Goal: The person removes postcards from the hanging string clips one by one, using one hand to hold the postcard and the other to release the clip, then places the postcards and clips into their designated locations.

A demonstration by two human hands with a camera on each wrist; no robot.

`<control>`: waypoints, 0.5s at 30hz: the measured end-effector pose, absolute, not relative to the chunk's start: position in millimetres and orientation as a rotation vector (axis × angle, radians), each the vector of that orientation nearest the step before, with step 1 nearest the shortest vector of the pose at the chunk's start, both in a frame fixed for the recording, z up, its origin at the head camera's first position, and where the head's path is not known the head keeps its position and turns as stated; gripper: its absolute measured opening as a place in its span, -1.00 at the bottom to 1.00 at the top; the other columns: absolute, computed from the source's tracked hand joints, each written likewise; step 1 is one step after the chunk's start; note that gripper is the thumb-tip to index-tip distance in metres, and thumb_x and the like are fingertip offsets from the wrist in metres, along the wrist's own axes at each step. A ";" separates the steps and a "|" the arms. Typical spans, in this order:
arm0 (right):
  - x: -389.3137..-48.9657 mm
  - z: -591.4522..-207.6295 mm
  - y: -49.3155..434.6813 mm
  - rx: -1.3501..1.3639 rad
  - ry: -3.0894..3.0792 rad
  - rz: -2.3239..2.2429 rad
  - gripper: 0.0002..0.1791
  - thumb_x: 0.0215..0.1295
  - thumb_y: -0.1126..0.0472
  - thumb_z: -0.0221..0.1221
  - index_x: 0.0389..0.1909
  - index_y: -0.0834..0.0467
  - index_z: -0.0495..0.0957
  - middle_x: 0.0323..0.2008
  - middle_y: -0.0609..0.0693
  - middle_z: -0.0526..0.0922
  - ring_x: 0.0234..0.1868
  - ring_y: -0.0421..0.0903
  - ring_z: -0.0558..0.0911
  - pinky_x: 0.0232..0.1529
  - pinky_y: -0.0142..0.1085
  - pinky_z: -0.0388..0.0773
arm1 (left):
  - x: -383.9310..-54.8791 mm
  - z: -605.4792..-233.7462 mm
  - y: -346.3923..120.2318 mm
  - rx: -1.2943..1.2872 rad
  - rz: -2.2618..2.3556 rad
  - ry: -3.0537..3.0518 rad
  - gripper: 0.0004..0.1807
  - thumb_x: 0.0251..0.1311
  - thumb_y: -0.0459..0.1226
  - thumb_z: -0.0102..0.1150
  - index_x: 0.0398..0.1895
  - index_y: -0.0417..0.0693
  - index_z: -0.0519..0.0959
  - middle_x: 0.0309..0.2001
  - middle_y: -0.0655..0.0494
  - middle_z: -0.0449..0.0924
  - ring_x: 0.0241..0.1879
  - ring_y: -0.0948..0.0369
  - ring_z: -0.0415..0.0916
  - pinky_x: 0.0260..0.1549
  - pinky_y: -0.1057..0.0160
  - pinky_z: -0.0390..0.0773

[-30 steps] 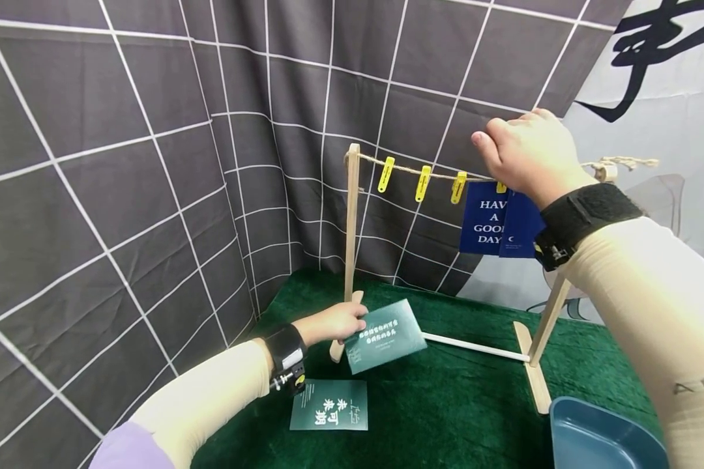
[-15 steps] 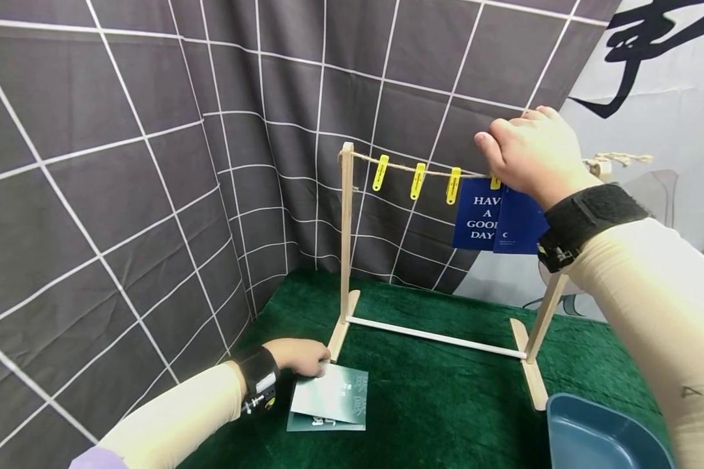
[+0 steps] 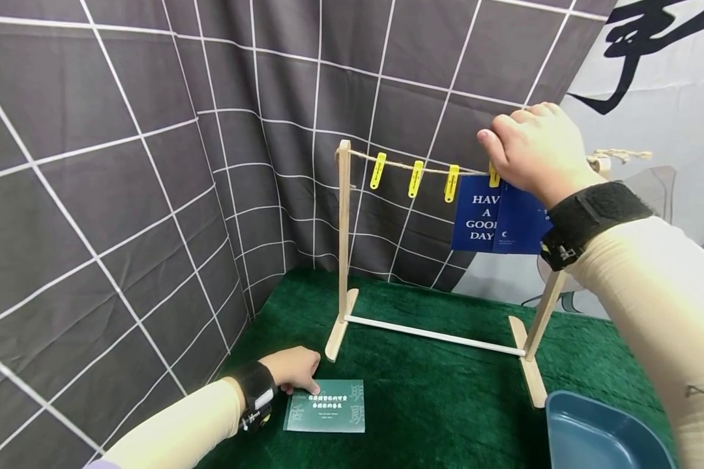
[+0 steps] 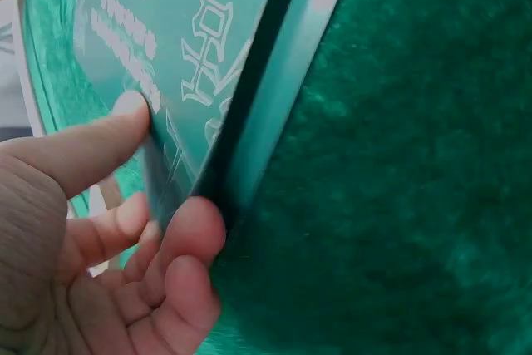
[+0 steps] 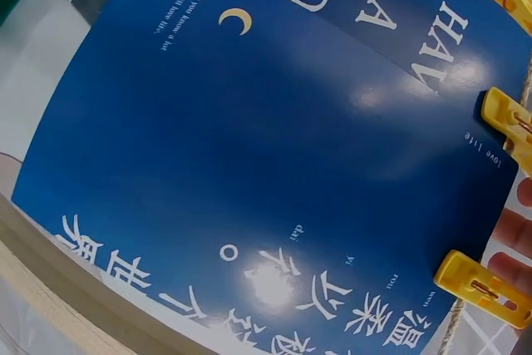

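Note:
My left hand (image 3: 298, 370) pinches a green printed card (image 3: 334, 410) at its upper left corner, over the green cloth. In the left wrist view, the thumb lies on the printed face of this card (image 4: 187, 47) and the fingers curl at its edge. Part of a second green card (image 4: 283, 89) shows below it. My right hand (image 3: 534, 150) is at the rope beside a hanging blue card (image 3: 522, 225). Its fingers (image 5: 515, 230) show at that card's top edge, between two yellow clips (image 5: 482, 288); I cannot tell whether they grip it.
A wooden stand (image 3: 344, 228) carries the twine line (image 3: 400, 164), with several yellow clips along it. Another blue card (image 3: 472, 212) hangs partly behind the first. A blue-grey bin (image 3: 604, 430) sits at front right, and a grid-patterned curtain (image 3: 270, 163) is behind.
My left hand has brought the green card down and left, from in front of the stand's left foot onto the other green card. My right hand has stayed at the rope.

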State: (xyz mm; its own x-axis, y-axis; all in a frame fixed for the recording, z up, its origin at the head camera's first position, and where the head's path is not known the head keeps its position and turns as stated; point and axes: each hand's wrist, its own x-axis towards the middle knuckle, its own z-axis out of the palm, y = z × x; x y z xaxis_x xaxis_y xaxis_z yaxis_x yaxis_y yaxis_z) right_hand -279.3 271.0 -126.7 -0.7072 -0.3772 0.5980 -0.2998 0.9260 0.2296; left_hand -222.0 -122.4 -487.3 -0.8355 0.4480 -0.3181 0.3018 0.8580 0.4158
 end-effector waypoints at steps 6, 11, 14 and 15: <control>-278.2 -126.9 272.0 0.489 -2.402 -0.148 -0.52 0.60 -0.03 -0.16 -0.31 0.31 0.43 -0.16 0.41 0.60 0.08 0.38 0.47 0.26 0.17 0.25 | -223.5 -492.6 -132.3 0.677 0.448 2.713 -0.54 -0.04 0.01 0.56 -0.56 0.06 0.41 -0.60 0.22 0.33 -0.63 0.27 0.31 -0.61 0.29 0.30; -277.0 -124.9 271.9 0.470 -2.430 -0.146 -0.50 0.61 -0.05 -0.19 -0.30 0.31 0.44 -0.13 0.40 0.59 0.11 0.37 0.45 0.29 0.17 0.23 | -225.4 -502.7 -143.0 0.755 0.426 2.752 -0.52 0.00 0.12 0.49 -0.59 0.14 0.38 -0.49 0.22 0.30 -0.53 0.25 0.28 -0.54 0.27 0.28; -276.3 -123.4 272.3 0.456 -2.450 -0.154 -0.49 0.62 -0.06 -0.20 -0.29 0.30 0.44 -0.12 0.40 0.59 0.13 0.37 0.44 0.31 0.18 0.21 | -229.2 -510.1 -147.0 0.755 0.455 2.748 -0.54 0.05 0.16 0.44 -0.59 0.17 0.38 -0.47 0.23 0.31 -0.53 0.26 0.30 -0.55 0.28 0.30; -276.2 -123.1 272.6 0.453 -2.456 -0.158 -0.49 0.62 -0.06 -0.21 -0.29 0.30 0.44 -0.12 0.40 0.59 0.14 0.37 0.44 0.31 0.18 0.21 | -229.8 -511.2 -147.8 0.755 0.460 2.746 -0.54 0.08 0.17 0.42 -0.59 0.19 0.39 -0.46 0.24 0.31 -0.53 0.26 0.31 -0.55 0.29 0.31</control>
